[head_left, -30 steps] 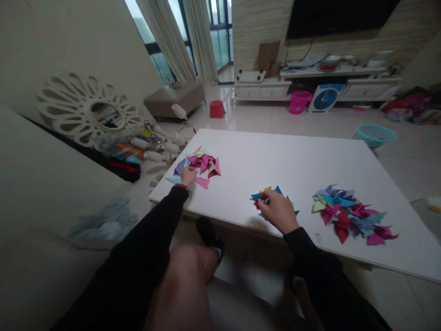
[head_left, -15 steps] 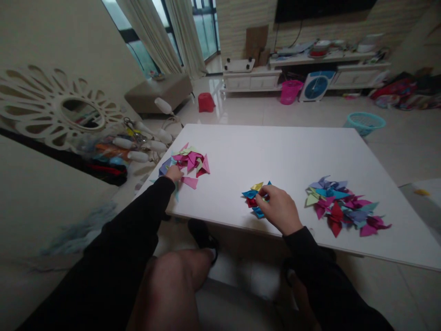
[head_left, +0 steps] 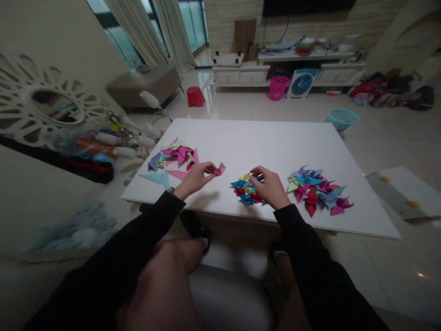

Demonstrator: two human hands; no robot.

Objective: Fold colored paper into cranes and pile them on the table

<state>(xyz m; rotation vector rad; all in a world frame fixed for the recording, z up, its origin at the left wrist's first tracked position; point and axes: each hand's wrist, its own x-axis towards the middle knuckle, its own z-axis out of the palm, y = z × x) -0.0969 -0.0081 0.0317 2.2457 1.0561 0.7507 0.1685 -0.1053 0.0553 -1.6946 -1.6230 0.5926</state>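
Pinched between the thumb and fingers of my left hand (head_left: 197, 178) is a pink folded paper piece (head_left: 219, 169), held above the table between two piles. My right hand (head_left: 272, 187) hovers over the right side of a small middle pile of folded paper pieces (head_left: 246, 189) in blue, red, yellow and green. Its fingers are curved and apart, with nothing visible between them. To the left lies a pile of pink, green and purple folded paper (head_left: 179, 155), with a light blue piece (head_left: 156, 178) in front. Right of my right hand is a bigger pile of paper cranes (head_left: 319, 188).
The white table (head_left: 241, 142) carries all the piles. Beyond its far right corner stands a blue basket (head_left: 342, 118). A sunburst mirror (head_left: 20, 99) and a cluster of white lamp-like pieces (head_left: 126, 146) are close to the left edge. A red stool (head_left: 195, 96) stands behind.
My left hand has moved right from the left pile, now with a pink folded piece. My right hand has lifted slightly and its fingers have parted. The view has shifted right.
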